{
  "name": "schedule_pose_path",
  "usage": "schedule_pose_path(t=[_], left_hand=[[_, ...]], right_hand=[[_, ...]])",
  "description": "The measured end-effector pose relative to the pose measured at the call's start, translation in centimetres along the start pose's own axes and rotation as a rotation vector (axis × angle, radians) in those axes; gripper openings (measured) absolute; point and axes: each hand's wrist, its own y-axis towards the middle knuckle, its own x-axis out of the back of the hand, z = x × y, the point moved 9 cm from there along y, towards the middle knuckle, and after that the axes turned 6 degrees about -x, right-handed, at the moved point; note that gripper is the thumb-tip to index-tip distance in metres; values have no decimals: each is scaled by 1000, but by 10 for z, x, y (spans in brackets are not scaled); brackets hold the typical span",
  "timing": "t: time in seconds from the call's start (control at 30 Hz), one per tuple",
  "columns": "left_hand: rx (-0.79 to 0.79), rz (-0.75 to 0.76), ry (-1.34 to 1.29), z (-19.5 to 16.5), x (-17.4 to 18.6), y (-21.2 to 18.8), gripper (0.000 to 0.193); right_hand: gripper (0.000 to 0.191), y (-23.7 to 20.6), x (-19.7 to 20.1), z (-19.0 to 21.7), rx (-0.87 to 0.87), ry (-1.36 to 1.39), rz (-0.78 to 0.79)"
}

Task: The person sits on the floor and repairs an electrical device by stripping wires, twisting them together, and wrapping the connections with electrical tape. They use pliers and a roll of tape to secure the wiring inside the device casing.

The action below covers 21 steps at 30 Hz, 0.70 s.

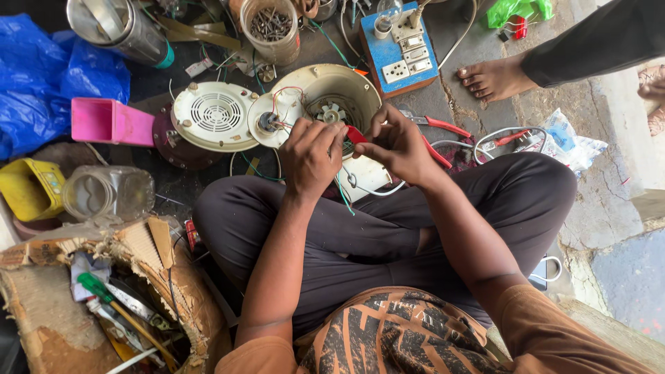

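- Centrally, the left hand [309, 156] curls its fingers [331, 136] narrow, pinching thin wires [344, 195] that trail down toward the lap; exactly what they clamp is hidden.
- Just beside it, the right hand [398, 147] closes its fingers [377, 121] on a small red-handled tool [356, 134], its tip tucked between the two hands.
- Both hands hover over the cream appliance housing [346, 86], open at centre frame, with a small white fan wheel [332, 113] inside.
- Touching the housing's left edge lies a round cream plate [267, 125] carrying red wires, and left of that a vented round cover [215, 114].
- Red-handled pliers [436, 126] lie on the floor right of the hands.
- At upper centre stand a jar of screws [271, 28] and a blue switch board [404, 52].
- At left sit a pink box [111, 122] and a clear jar [107, 194].
- Another person's bare foot [493, 78] rests at upper right.
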Motion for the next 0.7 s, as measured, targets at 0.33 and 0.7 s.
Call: schedule_pose_path(t=[0.33,0.7], left_hand=[[44,13,-131,11,-3,1,9],[-59,95,-39,-4,-9,4,8]], right_hand=[[62,19,14,-1,-70,-356,-108],[66,15,14,11,68,261,92]])
